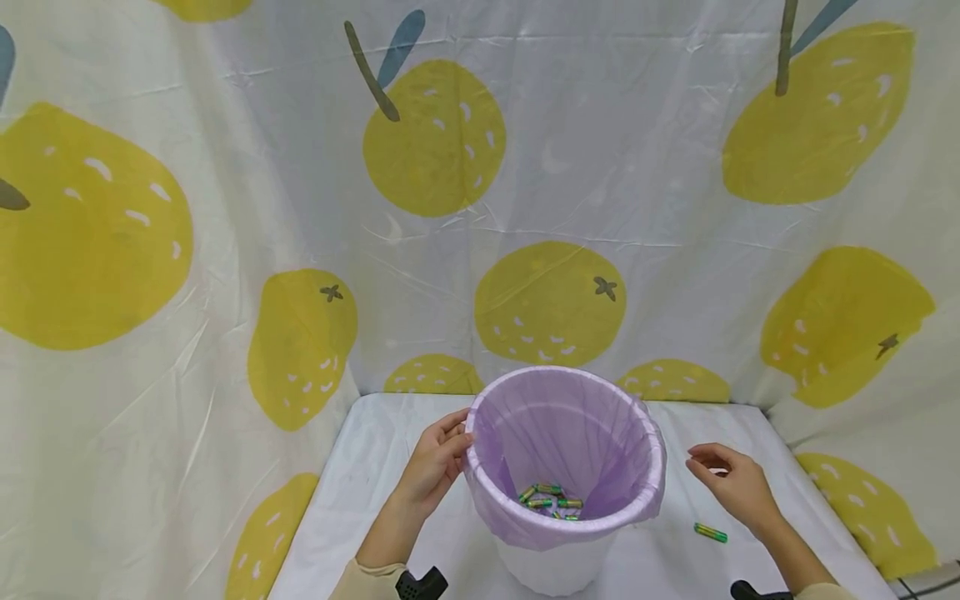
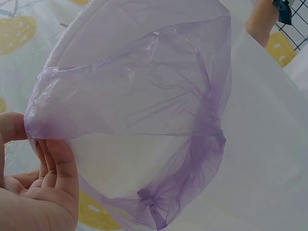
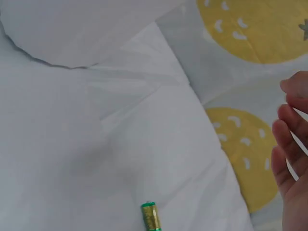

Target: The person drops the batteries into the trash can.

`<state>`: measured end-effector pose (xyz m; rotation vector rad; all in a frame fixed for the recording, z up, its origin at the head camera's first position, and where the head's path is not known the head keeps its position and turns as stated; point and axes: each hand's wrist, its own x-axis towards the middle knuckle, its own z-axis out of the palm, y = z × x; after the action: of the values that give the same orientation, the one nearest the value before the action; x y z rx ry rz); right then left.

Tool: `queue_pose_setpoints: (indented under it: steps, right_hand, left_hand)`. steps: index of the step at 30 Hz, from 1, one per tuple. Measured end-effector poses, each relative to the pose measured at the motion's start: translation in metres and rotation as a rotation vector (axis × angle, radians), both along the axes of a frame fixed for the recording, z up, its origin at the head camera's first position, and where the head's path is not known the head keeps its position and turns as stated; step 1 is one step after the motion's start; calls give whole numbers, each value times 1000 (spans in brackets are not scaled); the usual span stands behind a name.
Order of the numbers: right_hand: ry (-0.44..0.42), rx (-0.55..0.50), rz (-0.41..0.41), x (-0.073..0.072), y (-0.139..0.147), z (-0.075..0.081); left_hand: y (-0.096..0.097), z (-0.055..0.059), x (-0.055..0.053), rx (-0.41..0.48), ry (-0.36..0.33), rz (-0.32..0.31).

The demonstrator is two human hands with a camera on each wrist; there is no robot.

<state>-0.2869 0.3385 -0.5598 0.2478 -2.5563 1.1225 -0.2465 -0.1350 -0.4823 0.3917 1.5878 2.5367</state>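
A white trash can [image 1: 555,562] stands on the table, lined with a purple plastic bag [image 1: 566,417] folded over its rim. Several green-and-gold batteries [image 1: 570,503] lie inside at the bottom. My left hand [image 1: 431,467] grips the can's rim on its left side, thumb and fingers on either side of the bag-covered edge. In the left wrist view, the bag's loose outer edge [image 2: 159,197] hangs knotted below the rim. To the right of the can, my right hand [image 1: 738,487] hovers with loosely bent fingers and nothing in them. One battery [image 1: 710,532] lies on the table just below that hand.
The table [image 1: 408,542] has a white cover. A curtain [image 1: 645,150] printed with yellow fruit hangs behind it and along both sides. Part of a dark wire grid [image 1: 930,583] shows at the lower right corner.
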Motion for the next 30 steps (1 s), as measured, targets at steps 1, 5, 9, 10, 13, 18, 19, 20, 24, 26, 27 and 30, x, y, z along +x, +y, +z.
queue_pose_setpoints:
  steps: [1,5,9,10,13,18,19,20,24,26,27,30]
  right_hand:
    - [-11,3,-8,1,2,-3]
    - [-80,11,-28,2,9,-16]
    - [-118,12,-48,4,15,-29]
    - [-118,11,-58,5,17,-32]
    - [-128,10,-94,7,20,-41]
    - [-185,16,-146,10,25,-56]
    - [-195,19,-153,10,26,-59]
    - [-202,21,-158,10,27,-63]
    - [-220,41,-181,10,31,-75]
    - [-241,49,-188,11,33,-81]
    - [-258,50,-194,12,34,-85]
    - [-338,25,-194,15,39,-96]
  left_hand:
    - [0,0,0,1,0,1]
    - [0,-1,-1,-3,6,5]
    - [0,-1,-1,-9,10,5]
    - [0,-2,-2,-7,7,6]
    - [-1,-2,-2,-5,2,7]
    - [-2,-2,-2,6,2,10]
    - [-2,-2,-2,4,5,10]
    - [-2,-2,-2,6,4,10]
    - [-2,-2,-1,8,2,10]
    - [-1,-2,-1,12,-5,12]
    - [-1,-2,-1,11,-5,12]
    - [0,-2,0,10,-6,10]
